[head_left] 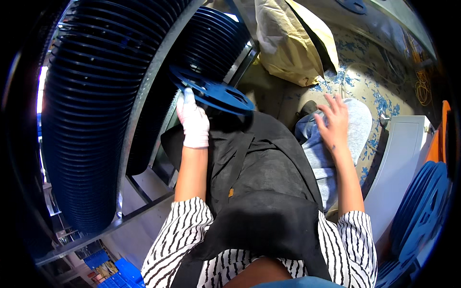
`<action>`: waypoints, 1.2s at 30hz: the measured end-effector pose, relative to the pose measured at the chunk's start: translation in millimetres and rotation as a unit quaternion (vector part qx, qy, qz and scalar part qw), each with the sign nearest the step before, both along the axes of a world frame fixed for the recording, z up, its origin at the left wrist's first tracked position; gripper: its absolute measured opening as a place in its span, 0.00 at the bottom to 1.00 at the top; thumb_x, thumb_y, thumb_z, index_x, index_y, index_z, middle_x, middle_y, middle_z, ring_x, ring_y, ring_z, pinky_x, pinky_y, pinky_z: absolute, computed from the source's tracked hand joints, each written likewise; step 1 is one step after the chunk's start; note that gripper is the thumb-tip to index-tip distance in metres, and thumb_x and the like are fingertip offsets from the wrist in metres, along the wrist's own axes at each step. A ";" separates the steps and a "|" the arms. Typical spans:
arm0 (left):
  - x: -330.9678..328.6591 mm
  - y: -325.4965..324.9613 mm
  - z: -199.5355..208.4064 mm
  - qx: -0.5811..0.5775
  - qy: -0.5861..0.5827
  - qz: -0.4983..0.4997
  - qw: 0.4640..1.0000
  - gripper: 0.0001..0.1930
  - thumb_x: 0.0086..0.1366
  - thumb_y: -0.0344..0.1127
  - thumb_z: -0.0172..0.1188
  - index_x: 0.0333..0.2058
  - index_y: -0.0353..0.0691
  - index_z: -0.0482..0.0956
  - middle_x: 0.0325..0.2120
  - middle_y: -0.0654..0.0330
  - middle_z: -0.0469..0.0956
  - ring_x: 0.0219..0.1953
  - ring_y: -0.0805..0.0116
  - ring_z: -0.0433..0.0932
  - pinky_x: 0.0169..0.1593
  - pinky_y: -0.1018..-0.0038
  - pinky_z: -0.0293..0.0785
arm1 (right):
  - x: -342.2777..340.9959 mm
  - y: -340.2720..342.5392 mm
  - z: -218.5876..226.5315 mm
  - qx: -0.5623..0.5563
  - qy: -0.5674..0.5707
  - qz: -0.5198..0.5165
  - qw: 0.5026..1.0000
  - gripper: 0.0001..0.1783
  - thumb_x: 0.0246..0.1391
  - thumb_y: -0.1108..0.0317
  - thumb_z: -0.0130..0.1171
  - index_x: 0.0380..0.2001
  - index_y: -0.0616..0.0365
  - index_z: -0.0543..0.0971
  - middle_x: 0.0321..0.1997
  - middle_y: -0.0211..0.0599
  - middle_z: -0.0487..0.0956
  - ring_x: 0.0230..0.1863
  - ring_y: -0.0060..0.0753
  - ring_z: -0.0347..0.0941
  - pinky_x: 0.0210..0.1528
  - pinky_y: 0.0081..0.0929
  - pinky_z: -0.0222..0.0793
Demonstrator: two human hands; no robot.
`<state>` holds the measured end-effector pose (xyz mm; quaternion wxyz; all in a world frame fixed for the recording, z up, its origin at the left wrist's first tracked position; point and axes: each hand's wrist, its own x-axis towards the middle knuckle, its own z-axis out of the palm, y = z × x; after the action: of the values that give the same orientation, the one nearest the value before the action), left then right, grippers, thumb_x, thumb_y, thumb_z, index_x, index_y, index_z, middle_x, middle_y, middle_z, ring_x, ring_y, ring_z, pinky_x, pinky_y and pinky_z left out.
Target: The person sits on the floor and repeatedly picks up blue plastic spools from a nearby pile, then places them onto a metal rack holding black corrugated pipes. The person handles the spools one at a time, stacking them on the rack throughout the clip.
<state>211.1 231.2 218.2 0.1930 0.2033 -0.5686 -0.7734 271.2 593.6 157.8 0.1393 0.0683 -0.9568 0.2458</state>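
My left hand (193,117), in a white glove, grips the near edge of a blue plastic reel (221,94). The reel is tilted above my lap, beside the dark reels on the rack, and its far left part lies in shadow. Bare and with fingers spread, my right hand (332,120) is over my jeans-covered knee (358,127), holding nothing. A black apron (269,163) covers my lap below the reel.
A metal rack (139,115) packed with dark blue reels (91,129) fills the left. Ahead stands a tan sack (288,43) on the worn floor. At right are a white cabinet (401,158) and stacked blue reels (418,206). A blue bin (126,274) sits lower left.
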 end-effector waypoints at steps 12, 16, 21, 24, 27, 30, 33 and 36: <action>147.3 -19.7 41.8 0.271 -0.037 -0.031 0.961 0.18 0.66 0.38 0.57 0.50 0.33 0.74 0.35 0.59 0.79 0.41 0.59 0.81 0.50 0.61 0.79 | -35.5 -78.1 -3.9 -0.802 -0.480 -0.010 0.356 0.38 0.62 0.36 0.37 0.61 0.58 0.64 0.57 0.49 0.72 0.54 0.50 0.71 0.56 0.58 0.66; 143.2 -26.6 28.6 0.286 -0.035 -0.055 0.956 0.22 0.63 0.38 0.61 0.54 0.36 0.71 0.34 0.57 0.79 0.40 0.57 0.81 0.48 0.59 0.81 | -25.9 -80.2 27.8 -0.842 -0.396 0.016 0.367 0.31 0.65 0.45 0.40 0.56 0.61 0.68 0.51 0.46 0.76 0.49 0.41 0.75 0.49 0.41 0.74; 130.8 -24.9 24.5 0.193 0.011 -0.036 0.980 0.28 0.68 0.48 0.52 0.61 0.38 0.63 0.49 0.51 0.72 0.53 0.55 0.72 0.59 0.57 0.68 | -26.5 -82.7 32.7 -0.844 -0.293 -0.029 0.448 0.27 0.66 0.49 0.44 0.54 0.62 0.70 0.51 0.42 0.76 0.50 0.36 0.73 0.55 0.35 0.70; 126.9 -15.8 23.3 -0.345 0.012 0.097 0.934 0.29 0.70 0.46 0.48 0.61 0.32 0.60 0.57 0.46 0.66 0.59 0.52 0.64 0.64 0.59 0.57 | -29.0 -84.0 44.9 -0.827 -0.238 -0.034 0.509 0.26 0.66 0.51 0.45 0.53 0.65 0.71 0.51 0.43 0.76 0.50 0.36 0.73 0.55 0.34 0.69; 109.9 -1.4 36.2 -0.712 -0.015 -0.080 0.697 0.40 0.60 0.57 0.57 0.61 0.31 0.60 0.57 0.40 0.65 0.59 0.40 0.62 0.64 0.54 0.54 | -32.8 -93.8 47.4 -0.803 -0.224 -0.038 0.551 0.26 0.66 0.52 0.45 0.52 0.66 0.71 0.51 0.44 0.76 0.49 0.35 0.74 0.55 0.33 0.69; 91.8 24.3 8.4 -0.561 -0.048 -0.228 0.795 0.55 0.50 0.65 0.63 0.66 0.33 0.49 0.56 0.36 0.63 0.57 0.39 0.63 0.62 0.54 0.58 | -21.3 -112.0 69.1 -0.761 -0.222 -0.043 0.608 0.26 0.66 0.51 0.45 0.47 0.67 0.73 0.44 0.40 0.77 0.43 0.28 0.74 0.49 0.27 0.70; 85.7 34.6 -0.1 -0.514 -0.124 -0.207 0.823 0.54 0.50 0.51 0.69 0.68 0.41 0.45 0.55 0.36 0.64 0.54 0.40 0.67 0.59 0.57 0.63 | -4.6 -127.1 90.5 -0.675 -0.218 0.046 0.703 0.27 0.66 0.50 0.46 0.49 0.66 0.74 0.44 0.35 0.78 0.45 0.24 0.72 0.50 0.21 0.67; 98.5 16.3 -30.1 -0.311 -0.044 -0.186 0.931 0.48 0.55 0.37 0.66 0.68 0.41 0.43 0.62 0.45 0.60 0.60 0.52 0.64 0.63 0.63 0.60 | 5.4 -144.8 110.8 -0.649 -0.238 0.174 0.701 0.30 0.65 0.48 0.47 0.57 0.62 0.70 0.55 0.37 0.74 0.55 0.27 0.69 0.56 0.23 0.63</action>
<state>309.6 247.5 188.1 0.0738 0.0578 -0.8162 -0.5701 276.6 448.8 268.6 -0.1286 0.0657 -0.5324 0.8341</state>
